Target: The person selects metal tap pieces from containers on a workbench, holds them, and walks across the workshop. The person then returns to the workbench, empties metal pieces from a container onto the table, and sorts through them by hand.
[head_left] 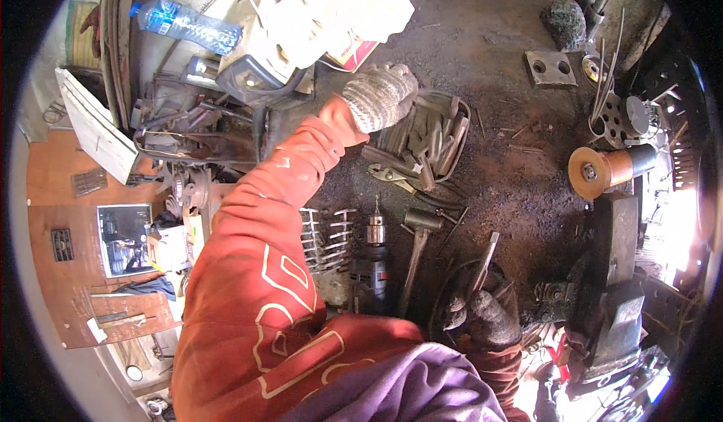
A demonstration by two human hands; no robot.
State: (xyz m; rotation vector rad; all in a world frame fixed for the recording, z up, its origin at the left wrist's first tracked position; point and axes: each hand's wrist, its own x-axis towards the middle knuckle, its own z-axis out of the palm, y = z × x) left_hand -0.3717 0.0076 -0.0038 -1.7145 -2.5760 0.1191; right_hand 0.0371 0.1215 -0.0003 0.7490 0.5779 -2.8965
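Note:
My left hand (380, 97), in a grey striped knit glove, reaches forward to the far left edge of a tray (465, 140) heaped with metal rods (429, 132). Its fingertips curl down out of sight, so I cannot see what they hold. Low on the right, my right hand (488, 318), in a dark glove, is closed around a flat-ended metal bar (484, 260) that points up and away. Between the hands lie pliers (393, 176), a hammer (416, 249) and a power drill (369, 271) with a bit in its chuck.
An angle grinder (606, 170) with an orange-brown disc rests at the right, beside a heavy vise (611, 271). A holed metal block (550, 69) sits at the far right. At the back left are a blue-capped plastic bottle (188, 27) and a white bag (354, 8). Metal filings litter the dark bench.

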